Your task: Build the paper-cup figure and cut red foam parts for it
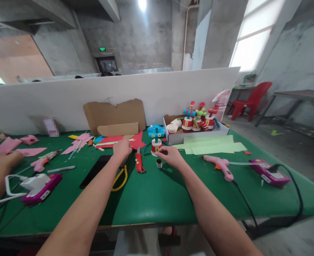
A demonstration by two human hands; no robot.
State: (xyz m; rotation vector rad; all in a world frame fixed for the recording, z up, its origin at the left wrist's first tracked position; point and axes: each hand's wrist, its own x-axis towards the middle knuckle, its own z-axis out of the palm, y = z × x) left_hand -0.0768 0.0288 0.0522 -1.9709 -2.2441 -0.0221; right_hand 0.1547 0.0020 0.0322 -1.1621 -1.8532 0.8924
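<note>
- Red cup figure point(156, 145) stands on the surface point(151, 202), small tube point(159, 163) just in front.
- My right hand point(171, 157) curls beside it, left hand point(122, 152) to its left; can't tell if either grips.
- I'd touch lightly, sparing its coiled arms point(147, 147).

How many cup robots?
4: one cup robot by the right hand; blue-headed robot, green-headed robot and red-headed robot in the box. More may be hidden.

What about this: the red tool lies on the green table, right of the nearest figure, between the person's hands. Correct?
No: the head view shows the red tool left of the nearest figure. It lies on the green table, between the left hand and right hand.
</note>
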